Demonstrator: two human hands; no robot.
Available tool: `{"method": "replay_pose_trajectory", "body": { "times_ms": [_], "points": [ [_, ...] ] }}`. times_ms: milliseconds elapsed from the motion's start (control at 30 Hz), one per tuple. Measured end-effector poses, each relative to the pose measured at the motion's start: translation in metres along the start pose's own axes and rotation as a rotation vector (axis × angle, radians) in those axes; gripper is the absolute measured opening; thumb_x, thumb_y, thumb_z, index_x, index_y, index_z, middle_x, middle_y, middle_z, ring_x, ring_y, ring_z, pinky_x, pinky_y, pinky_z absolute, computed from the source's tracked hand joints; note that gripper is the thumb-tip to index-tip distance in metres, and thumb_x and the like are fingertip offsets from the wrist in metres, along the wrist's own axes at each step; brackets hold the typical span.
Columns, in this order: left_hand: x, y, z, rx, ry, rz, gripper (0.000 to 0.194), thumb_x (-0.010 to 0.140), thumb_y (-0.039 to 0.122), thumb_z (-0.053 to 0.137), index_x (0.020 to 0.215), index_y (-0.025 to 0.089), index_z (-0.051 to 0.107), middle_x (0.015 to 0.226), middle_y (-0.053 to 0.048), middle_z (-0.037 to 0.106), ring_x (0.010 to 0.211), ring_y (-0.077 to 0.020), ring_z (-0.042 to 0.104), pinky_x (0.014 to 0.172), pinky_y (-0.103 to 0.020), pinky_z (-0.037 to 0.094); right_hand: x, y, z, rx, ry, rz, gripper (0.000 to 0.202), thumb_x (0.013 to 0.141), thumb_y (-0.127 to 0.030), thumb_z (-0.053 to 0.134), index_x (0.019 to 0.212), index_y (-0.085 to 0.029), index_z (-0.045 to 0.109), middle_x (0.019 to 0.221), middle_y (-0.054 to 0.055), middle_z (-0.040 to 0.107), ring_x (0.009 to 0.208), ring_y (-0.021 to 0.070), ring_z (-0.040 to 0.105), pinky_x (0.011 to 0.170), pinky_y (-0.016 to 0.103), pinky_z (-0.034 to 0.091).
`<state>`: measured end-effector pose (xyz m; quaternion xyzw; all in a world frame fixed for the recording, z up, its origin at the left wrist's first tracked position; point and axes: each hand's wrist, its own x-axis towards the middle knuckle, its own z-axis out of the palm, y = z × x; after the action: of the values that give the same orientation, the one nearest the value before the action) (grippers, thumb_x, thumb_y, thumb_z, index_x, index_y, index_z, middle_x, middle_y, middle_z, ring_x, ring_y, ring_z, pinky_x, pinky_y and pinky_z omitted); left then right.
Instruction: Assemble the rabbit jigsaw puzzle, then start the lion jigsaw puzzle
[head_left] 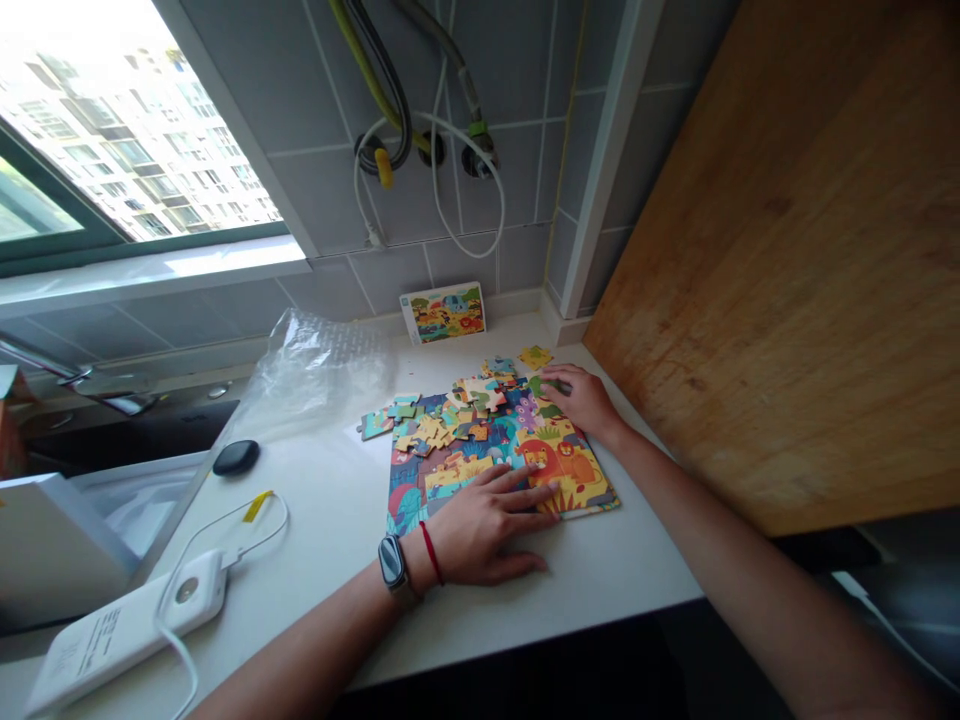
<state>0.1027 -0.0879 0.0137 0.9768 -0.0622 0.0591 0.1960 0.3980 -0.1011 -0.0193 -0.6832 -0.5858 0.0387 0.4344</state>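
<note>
A colourful animal jigsaw puzzle [576, 464] lies on the white counter, with a lion scene along its right side. My left hand [491, 525] rests flat on its lower part, fingers spread and pointing right, with a watch and a red cord at the wrist. At the upper right edge, my right hand [586, 400] has its fingertips closed on a green puzzle piece [537, 386], partly hidden by the fingers. Loose puzzle pieces [435, 432] are heaped over the upper left of the picture. A yellow piece [535, 356] sits just beyond my right hand.
A small picture box [444, 314] leans against the tiled wall. Crumpled clear plastic wrap [319, 365] lies left of the puzzle. Nearer are a black oval object [236, 458] and a white power bank [135, 630] with a cable. A wooden panel [787, 270] stands at the right.
</note>
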Motion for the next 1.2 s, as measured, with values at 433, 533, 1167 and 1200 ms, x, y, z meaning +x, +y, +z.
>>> {"method": "replay_pose_trajectory", "body": {
  "times_ms": [433,533,1167,1200],
  "points": [
    [0.002,0.007,0.002,-0.003,0.029,0.027,0.053,0.104,0.052,0.050,0.148,0.023,0.058,0.157,-0.007,0.055,0.153,-0.0353,0.039,0.126,-0.056,0.029,0.002,0.009,0.005,-0.076,-0.088,-0.002,0.026,0.088,-0.025,0.074,0.113,-0.025,0.081,0.123,0.010,0.078,0.121,0.0294,0.070,0.111,0.048,0.051],
    [0.002,0.008,0.004,0.023,0.035,0.042,0.049,0.104,0.051,0.052,0.143,0.025,0.062,0.157,-0.006,0.056,0.153,-0.0344,0.040,0.126,-0.055,0.030,0.002,0.011,0.005,-0.072,-0.080,-0.006,0.025,0.089,-0.025,0.072,0.112,-0.025,0.081,0.120,0.009,0.079,0.119,0.0291,0.071,0.110,0.048,0.052],
    [0.005,0.005,0.009,0.095,0.095,0.058,0.041,0.107,0.047,0.048,0.132,0.024,0.071,0.150,-0.008,0.062,0.148,-0.0326,0.048,0.119,-0.049,0.041,0.004,0.017,0.003,-0.046,-0.088,0.007,0.024,0.090,-0.021,0.068,0.110,-0.025,0.080,0.119,0.009,0.079,0.118,0.0273,0.072,0.110,0.046,0.053],
    [0.005,0.005,0.009,0.089,0.092,0.054,0.042,0.108,0.047,0.048,0.134,0.024,0.070,0.151,-0.008,0.062,0.148,-0.0323,0.047,0.119,-0.049,0.040,0.004,0.017,0.003,-0.045,-0.091,0.014,0.024,0.089,-0.022,0.068,0.110,-0.025,0.080,0.119,0.009,0.079,0.117,0.0273,0.072,0.109,0.046,0.054]
  ]
}}
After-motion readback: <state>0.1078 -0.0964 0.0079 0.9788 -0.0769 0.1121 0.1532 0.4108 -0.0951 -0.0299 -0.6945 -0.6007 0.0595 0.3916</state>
